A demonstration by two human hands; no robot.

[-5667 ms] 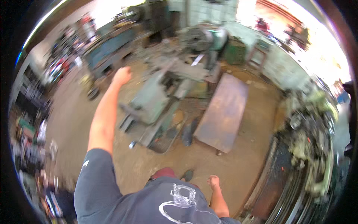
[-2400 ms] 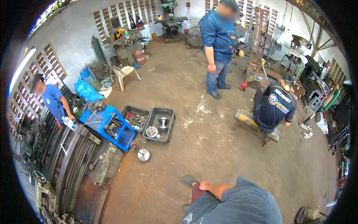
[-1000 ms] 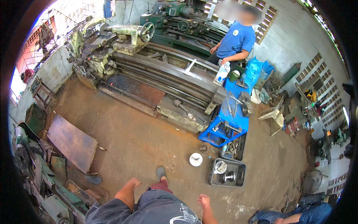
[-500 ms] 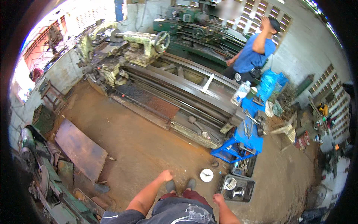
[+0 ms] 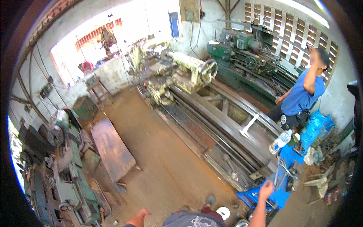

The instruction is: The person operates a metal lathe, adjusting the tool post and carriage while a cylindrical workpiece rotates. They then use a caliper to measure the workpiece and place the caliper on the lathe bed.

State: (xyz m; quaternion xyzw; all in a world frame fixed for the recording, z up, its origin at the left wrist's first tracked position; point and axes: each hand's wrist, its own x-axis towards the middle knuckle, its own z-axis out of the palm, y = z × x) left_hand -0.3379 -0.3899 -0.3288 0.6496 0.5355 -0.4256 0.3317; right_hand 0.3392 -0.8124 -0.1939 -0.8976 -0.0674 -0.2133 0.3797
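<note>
Low in the view, my left hand hangs over the brown floor, its fingers loosely curled and nothing seen in them. My right hand is raised over the front of a blue stand; its fingers are curled too, with nothing visible in them. Wrenches and other metal tools lie on that stand. A clear plastic bottle stands by the end of a long lathe. On the lathe bed rests a white T-shaped piece. A white tub sits beside my feet.
A person in a blue shirt stands behind the lathe, one hand raised to the head. A green lathe lines the back wall. To the left are a tilted metal sheet, a stool and another green machine. Blue bags are at right.
The view has swung left and up, so the lathe and the person appear further right. My right hand has risen to the blue stand; my left hand sits lower in view.
</note>
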